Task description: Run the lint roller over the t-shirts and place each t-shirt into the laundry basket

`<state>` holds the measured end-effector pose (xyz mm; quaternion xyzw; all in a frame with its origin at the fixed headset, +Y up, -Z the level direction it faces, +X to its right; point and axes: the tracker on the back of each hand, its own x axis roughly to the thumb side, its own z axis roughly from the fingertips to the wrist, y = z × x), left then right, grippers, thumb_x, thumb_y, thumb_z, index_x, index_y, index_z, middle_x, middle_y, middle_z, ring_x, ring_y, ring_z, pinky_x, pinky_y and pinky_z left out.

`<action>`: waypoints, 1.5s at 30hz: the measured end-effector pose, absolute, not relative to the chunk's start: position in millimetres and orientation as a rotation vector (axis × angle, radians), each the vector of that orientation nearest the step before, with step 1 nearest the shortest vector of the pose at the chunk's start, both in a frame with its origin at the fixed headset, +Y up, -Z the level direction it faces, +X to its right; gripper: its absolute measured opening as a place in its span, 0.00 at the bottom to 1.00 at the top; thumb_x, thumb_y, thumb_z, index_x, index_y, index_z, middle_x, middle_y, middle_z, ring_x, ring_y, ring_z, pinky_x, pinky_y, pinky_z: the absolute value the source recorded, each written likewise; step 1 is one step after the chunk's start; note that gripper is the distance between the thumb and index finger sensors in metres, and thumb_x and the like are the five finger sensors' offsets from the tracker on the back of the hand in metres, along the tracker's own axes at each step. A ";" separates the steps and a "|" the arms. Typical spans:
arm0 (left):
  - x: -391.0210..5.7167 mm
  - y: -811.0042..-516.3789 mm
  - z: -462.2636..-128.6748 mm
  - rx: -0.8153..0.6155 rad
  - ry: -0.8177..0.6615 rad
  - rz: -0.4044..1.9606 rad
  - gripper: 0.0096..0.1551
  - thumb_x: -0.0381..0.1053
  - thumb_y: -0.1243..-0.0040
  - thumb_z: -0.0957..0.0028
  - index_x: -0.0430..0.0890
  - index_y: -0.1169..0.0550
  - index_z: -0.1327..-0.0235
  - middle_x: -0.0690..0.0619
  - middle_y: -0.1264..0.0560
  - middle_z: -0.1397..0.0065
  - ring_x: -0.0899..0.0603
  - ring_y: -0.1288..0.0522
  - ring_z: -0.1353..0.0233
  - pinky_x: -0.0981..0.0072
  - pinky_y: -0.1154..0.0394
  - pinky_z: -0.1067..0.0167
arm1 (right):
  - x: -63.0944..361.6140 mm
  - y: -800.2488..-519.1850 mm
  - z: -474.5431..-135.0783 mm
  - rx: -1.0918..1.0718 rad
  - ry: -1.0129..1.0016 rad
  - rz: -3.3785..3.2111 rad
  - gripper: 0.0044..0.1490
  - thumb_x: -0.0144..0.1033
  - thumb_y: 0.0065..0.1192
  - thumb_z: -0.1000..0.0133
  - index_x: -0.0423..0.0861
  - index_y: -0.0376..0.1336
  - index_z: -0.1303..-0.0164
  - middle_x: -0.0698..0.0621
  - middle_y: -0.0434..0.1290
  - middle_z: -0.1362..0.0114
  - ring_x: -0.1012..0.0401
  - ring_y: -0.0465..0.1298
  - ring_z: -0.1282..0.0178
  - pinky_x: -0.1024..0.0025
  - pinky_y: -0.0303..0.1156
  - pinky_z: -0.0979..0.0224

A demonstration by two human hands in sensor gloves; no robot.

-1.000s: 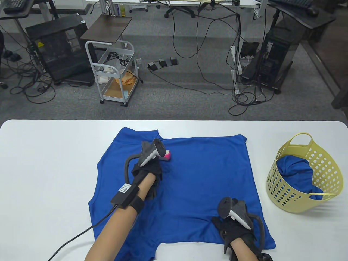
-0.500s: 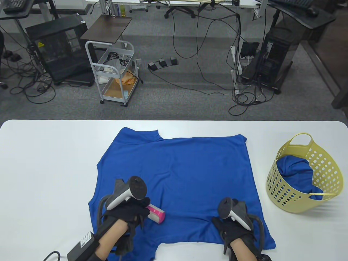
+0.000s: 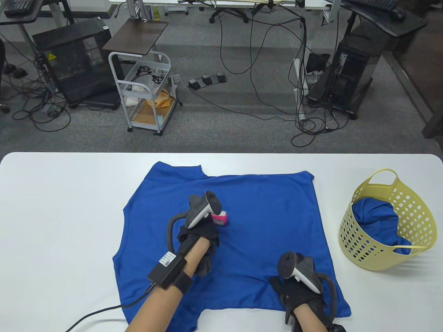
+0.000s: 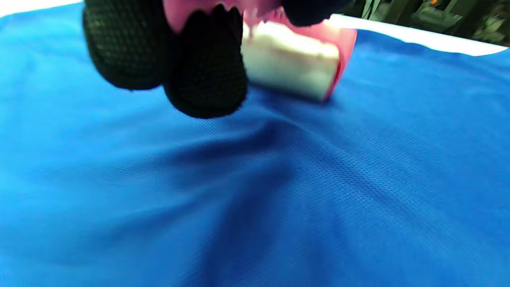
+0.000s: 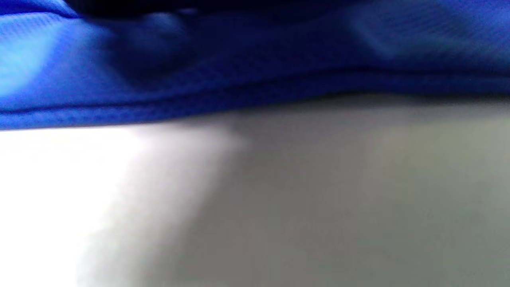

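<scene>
A blue t-shirt [image 3: 266,214] lies spread flat on the white table [image 3: 62,207]. My left hand [image 3: 204,228] grips a pink lint roller [image 3: 220,218] near the shirt's middle. In the left wrist view my black gloved fingers [image 4: 203,67] curl round the pink handle, and the roller's white sticky drum [image 4: 291,59] presses on the blue t-shirt [image 4: 318,179]. My right hand [image 3: 294,292] rests flat on the shirt's near right corner. The right wrist view shows only the t-shirt's hem [image 5: 279,59] on the table [image 5: 279,199].
A yellow perforated laundry basket [image 3: 363,249] stands on the table's right side with another blue shirt [image 3: 373,214] bunched inside. A black cable [image 3: 93,313] trails from my left wrist across the table's near left. Past the far table edge lies office floor with carts and cables.
My left hand drew the roller from the shirt's far part back to its near left edge, then pushed it away to the middle. The right hand has stayed put.
</scene>
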<state>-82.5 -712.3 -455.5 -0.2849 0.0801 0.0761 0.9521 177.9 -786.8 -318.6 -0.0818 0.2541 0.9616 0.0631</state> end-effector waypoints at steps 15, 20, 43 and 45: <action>-110.3 -690.2 -417.1 -0.559 0.030 0.122 0.36 0.59 0.46 0.43 0.57 0.44 0.23 0.47 0.21 0.42 0.52 0.11 0.65 0.68 0.16 0.65 | 176.9 -786.1 -318.9 -0.245 0.795 2.916 0.48 0.63 0.34 0.45 0.55 0.26 0.23 0.43 0.24 0.16 0.38 0.30 0.20 0.33 0.36 0.25; -132.9 -681.8 -366.1 -0.630 -0.006 0.085 0.33 0.61 0.44 0.43 0.59 0.38 0.25 0.48 0.18 0.45 0.52 0.11 0.68 0.68 0.16 0.68 | 176.5 -786.2 -318.8 -0.254 0.794 2.912 0.48 0.63 0.34 0.45 0.56 0.26 0.23 0.43 0.24 0.16 0.38 0.29 0.20 0.33 0.36 0.25; -107.9 -662.0 -292.8 0.130 -0.583 0.378 0.62 0.66 0.35 0.54 0.51 0.60 0.23 0.50 0.33 0.27 0.57 0.13 0.56 0.71 0.15 0.56 | 64.8 -669.0 -282.9 0.383 0.010 2.216 0.43 0.46 0.55 0.42 0.47 0.42 0.22 0.36 0.65 0.24 0.50 0.78 0.36 0.55 0.78 0.38; -110.1 -666.3 -293.6 0.043 -0.667 0.435 0.63 0.67 0.36 0.53 0.53 0.64 0.24 0.48 0.42 0.20 0.55 0.14 0.45 0.65 0.17 0.46 | 67.4 -670.3 -284.0 0.394 -0.019 2.238 0.48 0.46 0.58 0.43 0.46 0.38 0.21 0.36 0.62 0.22 0.51 0.76 0.33 0.53 0.77 0.36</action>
